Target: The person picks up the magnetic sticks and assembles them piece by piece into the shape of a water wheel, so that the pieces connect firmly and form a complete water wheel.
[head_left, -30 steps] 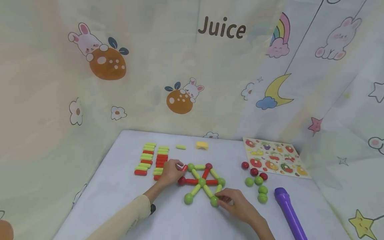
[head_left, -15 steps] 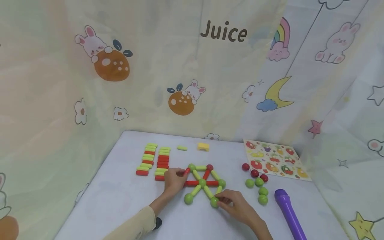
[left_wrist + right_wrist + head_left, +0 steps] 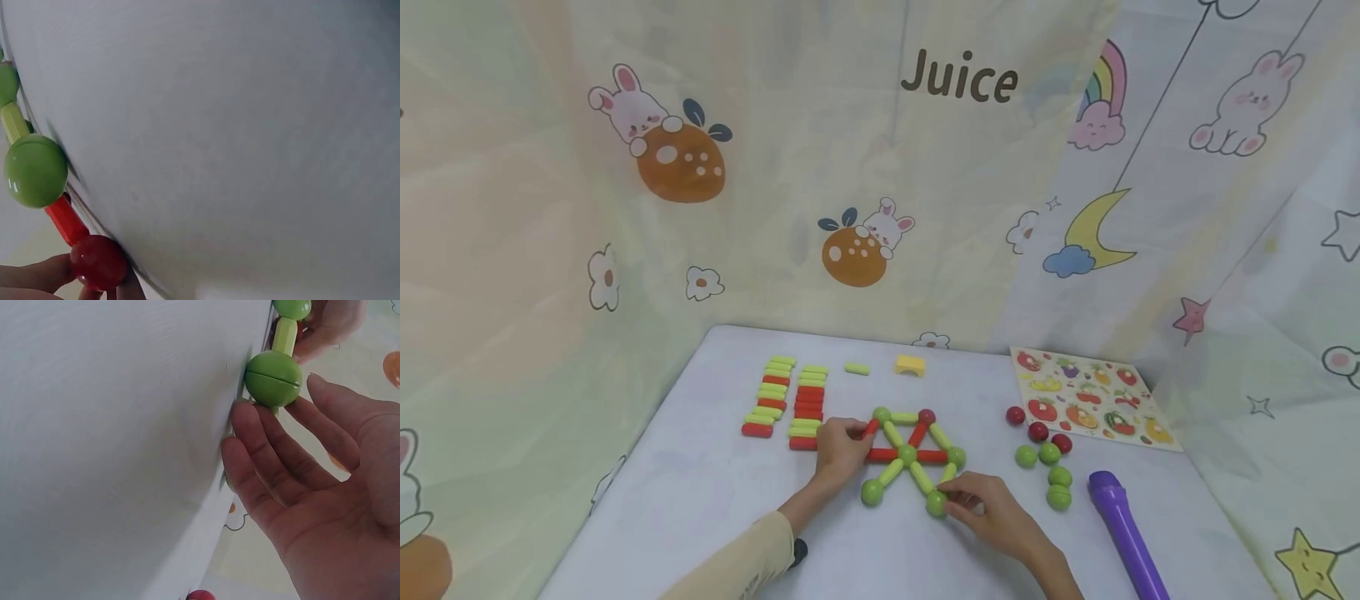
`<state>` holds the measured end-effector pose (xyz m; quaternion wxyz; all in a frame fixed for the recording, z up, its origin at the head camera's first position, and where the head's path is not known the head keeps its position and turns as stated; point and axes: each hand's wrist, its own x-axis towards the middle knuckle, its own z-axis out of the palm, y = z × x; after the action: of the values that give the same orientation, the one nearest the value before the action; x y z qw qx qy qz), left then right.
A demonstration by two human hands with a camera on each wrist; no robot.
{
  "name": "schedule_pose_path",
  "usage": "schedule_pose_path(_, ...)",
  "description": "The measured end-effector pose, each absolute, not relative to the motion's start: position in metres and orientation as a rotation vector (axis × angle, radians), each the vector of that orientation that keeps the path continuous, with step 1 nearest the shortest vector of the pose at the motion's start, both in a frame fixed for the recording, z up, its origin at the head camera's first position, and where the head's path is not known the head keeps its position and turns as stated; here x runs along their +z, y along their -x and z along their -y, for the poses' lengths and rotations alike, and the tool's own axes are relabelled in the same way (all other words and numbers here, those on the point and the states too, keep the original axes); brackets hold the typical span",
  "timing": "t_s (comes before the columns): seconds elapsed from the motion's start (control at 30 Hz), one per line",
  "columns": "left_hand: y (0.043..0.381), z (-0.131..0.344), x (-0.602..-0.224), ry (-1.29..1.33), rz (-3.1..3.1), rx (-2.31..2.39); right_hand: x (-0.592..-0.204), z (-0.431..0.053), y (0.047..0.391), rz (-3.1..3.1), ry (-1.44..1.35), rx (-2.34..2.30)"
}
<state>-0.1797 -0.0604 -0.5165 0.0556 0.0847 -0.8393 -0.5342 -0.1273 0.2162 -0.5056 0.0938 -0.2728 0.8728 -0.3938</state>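
On the white table lies a wheel-shaped frame of magnetic rods and balls, with a green hub ball [image 3: 907, 454]. At its left corner my left hand [image 3: 841, 450] grips the red ball [image 3: 99, 262], which it hides in the head view. Its fingertips are right at a short red rod [image 3: 870, 427] that leads to the far-left green ball [image 3: 882, 415]. My right hand [image 3: 996, 512] holds the near-right green ball [image 3: 936, 503] between thumb and fingers. The near-left green ball [image 3: 872, 492] stands free of both hands.
Two columns of green and red rods [image 3: 772, 390] lie at left. A lone green rod [image 3: 857, 368] and a yellow arch block [image 3: 910, 366] are behind. At right are loose red balls [image 3: 1038, 431], green balls [image 3: 1060, 476], a fruit-picture board [image 3: 1086, 396] and a purple microphone [image 3: 1126, 529].
My left hand has brought the red rod down beside the far-left green ball and now covers the red ball at the left corner. My right hand keeps its place.
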Motion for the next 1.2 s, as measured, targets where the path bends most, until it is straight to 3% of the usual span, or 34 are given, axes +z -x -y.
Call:
schedule_pose_path(0.33,0.193,0.068,-0.504,-0.145,2.638,-1.572,-0.503,-0.22,0.129,-2.625,0.812,-1.177)
schedule_pose_path(0.63,0.275,0.092,-0.478,0.069,2.663,-1.396,-0.499,-0.226,0.147,-2.991,0.65,-1.07)
schedule_pose_path(0.77,0.298,0.096,-0.483,0.151,2.944,-1.15,-0.5,-0.214,0.15,-2.968,0.751,-0.818)
schedule_pose_path(1.03,0.303,0.091,-0.503,0.44,3.01,-0.368,-0.491,-0.192,0.145,-2.961,0.993,-0.744)
schedule_pose_path(1.2,0.271,0.086,-0.491,0.297,2.887,-1.028,-0.493,-0.198,0.147,-2.928,0.947,-0.777)
